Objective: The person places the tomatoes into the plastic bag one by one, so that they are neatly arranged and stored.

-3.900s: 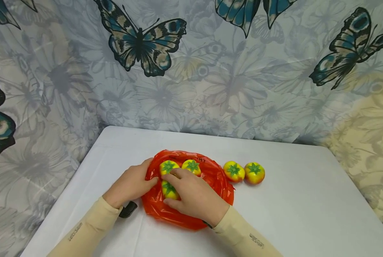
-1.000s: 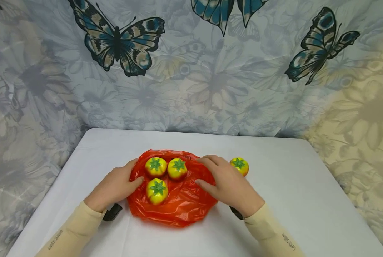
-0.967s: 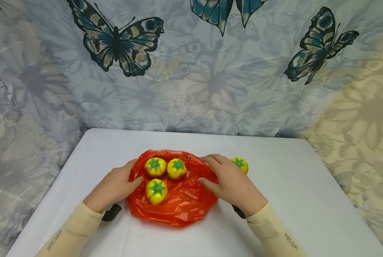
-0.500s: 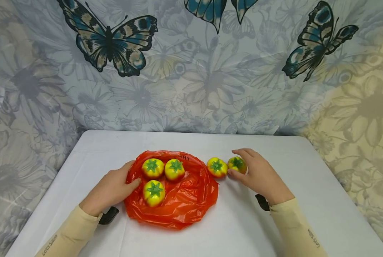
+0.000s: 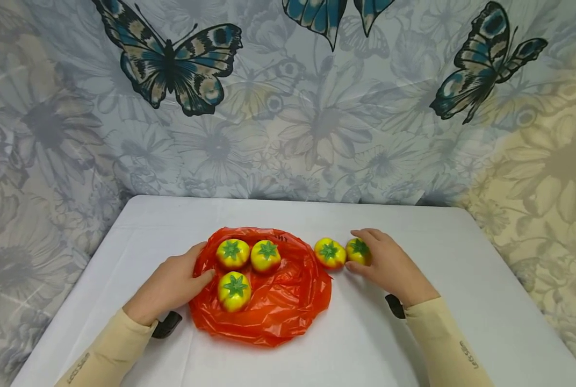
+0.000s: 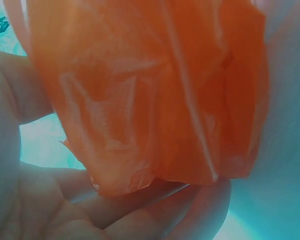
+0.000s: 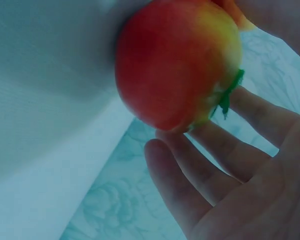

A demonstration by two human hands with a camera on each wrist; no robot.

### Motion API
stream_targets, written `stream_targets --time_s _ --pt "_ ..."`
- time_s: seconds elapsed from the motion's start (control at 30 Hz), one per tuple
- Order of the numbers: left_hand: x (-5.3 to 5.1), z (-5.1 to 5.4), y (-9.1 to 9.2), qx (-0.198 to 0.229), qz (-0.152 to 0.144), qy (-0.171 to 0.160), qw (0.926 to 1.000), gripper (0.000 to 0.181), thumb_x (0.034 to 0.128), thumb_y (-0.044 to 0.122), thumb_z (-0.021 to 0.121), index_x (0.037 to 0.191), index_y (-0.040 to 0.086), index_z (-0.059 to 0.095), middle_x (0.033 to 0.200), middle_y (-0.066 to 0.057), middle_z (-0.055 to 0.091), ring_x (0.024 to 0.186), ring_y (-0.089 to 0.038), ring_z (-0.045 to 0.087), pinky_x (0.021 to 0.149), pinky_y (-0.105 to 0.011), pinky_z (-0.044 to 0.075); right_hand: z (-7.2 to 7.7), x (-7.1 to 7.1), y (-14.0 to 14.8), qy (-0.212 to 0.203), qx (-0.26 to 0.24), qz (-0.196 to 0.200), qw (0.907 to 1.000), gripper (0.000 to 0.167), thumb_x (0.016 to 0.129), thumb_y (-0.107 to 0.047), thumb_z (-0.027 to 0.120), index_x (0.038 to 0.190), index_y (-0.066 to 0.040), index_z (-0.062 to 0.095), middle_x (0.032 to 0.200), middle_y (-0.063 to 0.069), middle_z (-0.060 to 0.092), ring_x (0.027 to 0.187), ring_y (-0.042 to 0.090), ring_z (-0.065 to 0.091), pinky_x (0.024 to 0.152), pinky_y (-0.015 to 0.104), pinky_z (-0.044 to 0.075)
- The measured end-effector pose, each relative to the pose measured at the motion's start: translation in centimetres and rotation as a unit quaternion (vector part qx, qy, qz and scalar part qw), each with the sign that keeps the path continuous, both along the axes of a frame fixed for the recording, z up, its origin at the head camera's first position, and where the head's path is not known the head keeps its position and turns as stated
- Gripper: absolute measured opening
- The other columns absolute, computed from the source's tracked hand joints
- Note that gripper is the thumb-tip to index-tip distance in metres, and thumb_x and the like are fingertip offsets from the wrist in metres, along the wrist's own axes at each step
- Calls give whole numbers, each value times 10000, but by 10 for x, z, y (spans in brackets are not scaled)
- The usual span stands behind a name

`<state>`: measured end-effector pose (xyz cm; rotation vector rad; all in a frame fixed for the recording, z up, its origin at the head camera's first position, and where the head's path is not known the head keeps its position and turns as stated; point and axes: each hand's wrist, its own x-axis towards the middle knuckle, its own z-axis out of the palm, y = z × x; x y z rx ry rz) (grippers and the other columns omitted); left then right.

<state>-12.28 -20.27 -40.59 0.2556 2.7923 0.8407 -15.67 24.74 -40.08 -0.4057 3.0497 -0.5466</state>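
A red plastic bag (image 5: 288, 306) lies spread wide on the table, with three yellow-red tomatoes, one of them (image 5: 234, 291) nearest the front, in its left half. My left hand (image 5: 167, 282) holds the bag's left edge, thumb over the rim; in the left wrist view its fingers lie behind the orange-looking plastic (image 6: 140, 100). Two more tomatoes sit side by side right of the bag: the inner one (image 5: 330, 253) by its rim, the outer one (image 5: 358, 251) between the thumb and fingers of my right hand (image 5: 396, 266). The right wrist view shows this tomato (image 7: 170, 65) close to the fingertips.
The white table (image 5: 481, 312) has its back edge against a grey-blue cloth wall (image 5: 326, 140) printed with butterflies and flowers. Dark wrist devices sit under both wrists, the left one (image 5: 167, 325) beside the bag.
My right hand has left the bag, first from over the tomatoes in it, then from its right rim, and moved right onto the outer tomato. My left hand has stayed at the bag's left edge.
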Motion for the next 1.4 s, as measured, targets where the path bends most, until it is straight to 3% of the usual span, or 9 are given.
stream_targets --time_s 0.2,0.47,0.83,1.17,1.4 --pt "1 2 -2 -51 21 76 10000 738 1039 332 666 1653 43 376 1427 -224 696 1158 -348 754 962 -582 633 -3 -3 -1 88 -38 80 9999 713 926 -342 858 1529 -85 576 1516 206 588 1385 465 568 1149 668 487" --pt "7 -3 -4 5 62 -80 9999 744 1039 346 674 1656 55 376 1445 -215 689 1167 -335 752 943 -570 644 -9 -3 -4 88 -106 143 9998 664 926 -311 860 1488 -56 614 1467 209 627 1342 453 608 1143 642 505" --pt "5 -2 -2 -10 69 -93 9999 748 1033 341 680 1653 50 381 1440 -221 691 1147 -329 760 924 -567 652 -9 -2 -1 121 -93 76 9999 612 949 -315 834 1467 -57 634 1446 211 650 1316 448 633 1125 639 518" --pt "3 0 1 -18 63 -81 9999 750 1033 347 680 1655 56 378 1444 -213 690 1153 -324 755 924 -561 654 3 1 4 -45 -47 -219 9997 654 953 -354 827 1499 -67 609 1475 214 630 1319 446 617 1105 646 536" --pt "2 1 2 13 39 -108 9999 747 1032 341 681 1652 53 380 1440 -214 692 1142 -318 759 912 -554 659 15 7 7 155 -74 -207 9996 647 958 -332 827 1503 -67 600 1489 214 616 1323 455 614 1104 656 531"
